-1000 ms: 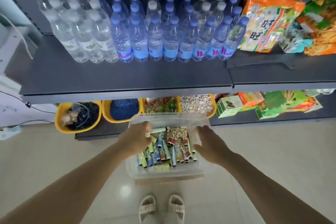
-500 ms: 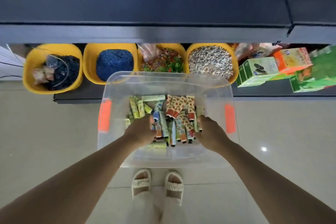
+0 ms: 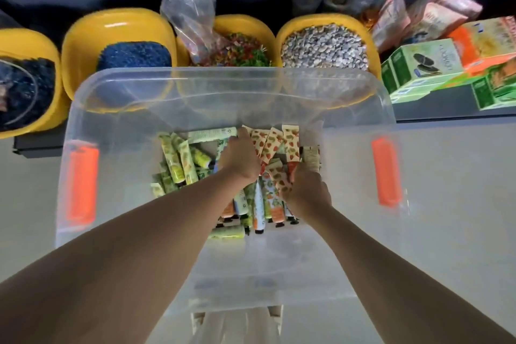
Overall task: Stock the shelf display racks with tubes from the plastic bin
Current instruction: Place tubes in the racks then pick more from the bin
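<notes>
We see a clear plastic bin (image 3: 229,98) with rounded corners and orange latches (image 3: 82,186) on its left and right walls, standing on a pale glossy floor (image 3: 458,176). In its middle lies a loose heap of flat, crimped tubes (image 3: 181,160): green-patterned ones toward the left wall, strawberry-printed ones toward the far wall. Our left hand (image 3: 240,160) reaches down among them with fingers curled at the strawberry tubes; our right hand (image 3: 305,193) is curled into the heap nearer the right wall. We cannot tell whether either hand really grips a tube, since the backs of the hands hide the fingertips. Beyond the bin's far rim, yellow tubs (image 3: 117,28) on a dark shelf (image 3: 435,109) hold blue granules, coloured bits and pale pebbles; green cartons (image 3: 418,70) sit at the shelf's right end, blurred.
</notes>
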Available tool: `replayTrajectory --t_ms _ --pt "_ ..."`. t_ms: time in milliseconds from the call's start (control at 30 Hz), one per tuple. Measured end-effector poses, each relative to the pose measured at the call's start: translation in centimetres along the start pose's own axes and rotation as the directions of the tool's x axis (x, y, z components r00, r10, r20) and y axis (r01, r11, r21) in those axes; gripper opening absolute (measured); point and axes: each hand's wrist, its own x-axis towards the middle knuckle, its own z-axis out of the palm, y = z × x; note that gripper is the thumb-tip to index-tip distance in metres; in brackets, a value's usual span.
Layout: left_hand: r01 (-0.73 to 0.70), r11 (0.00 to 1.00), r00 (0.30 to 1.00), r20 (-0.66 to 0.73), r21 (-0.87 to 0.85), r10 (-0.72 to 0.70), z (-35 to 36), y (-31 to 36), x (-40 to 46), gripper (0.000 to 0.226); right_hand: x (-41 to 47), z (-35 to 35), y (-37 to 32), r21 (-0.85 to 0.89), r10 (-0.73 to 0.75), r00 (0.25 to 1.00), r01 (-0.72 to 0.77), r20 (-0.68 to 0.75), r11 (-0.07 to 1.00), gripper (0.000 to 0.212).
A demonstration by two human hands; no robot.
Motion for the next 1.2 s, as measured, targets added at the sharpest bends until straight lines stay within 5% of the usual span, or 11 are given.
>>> replayTrajectory --t_ms 100,300,533,667,900,1000,1200 --pt "0.099 0.993 0.989 0.114 -0.062 -0.092 -0.5 0.0 0.0 0.059 -0.2 -0.5 0.0 0.013 -0.01 0.995 0.009 0.103 1.0 0.041" --pt "0.054 0.995 0.985 0.166 -0.081 -0.04 -4.8 0.3 -3.6 0.031 -3.3 -6.0 -0.7 0.264 -0.107 0.983 0.065 0.147 0.962 0.018" --pt "-0.133 0.97 0.99 0.02 -0.204 0.14 -18.0 5.4 -13.0 0.03 -11.5 -19.6 -5.0 0.304 -0.252 0.968 0.239 0.002 0.922 0.025" --pt "-0.263 0.925 0.965 -0.066 -0.276 0.255 -26.5 8.7 -19.1 0.022 -17.9 -28.5 -8.3 0.378 -0.285 0.949 0.315 -0.135 0.871 0.052" --pt "-0.387 0.758 0.917 -0.137 -0.524 0.373 -39.0 14.1 -27.0 0.014 -27.9 -41.7 -13.7 0.384 -0.391 0.846 0.518 -0.364 0.764 0.043" --pt "-0.495 0.736 0.868 -0.213 -0.462 0.449 -44.0 16.0 -29.9 0.017 -31.9 -46.5 -15.5 0.383 -0.397 0.807 0.566 -0.437 0.73 0.02" --pt "-0.666 0.683 0.742 -0.363 -0.299 0.564 -52.0 19.8 -35.1 0.015 -38.3 -53.9 -17.6 0.257 -0.386 0.675 0.649 -0.629 0.716 0.019"
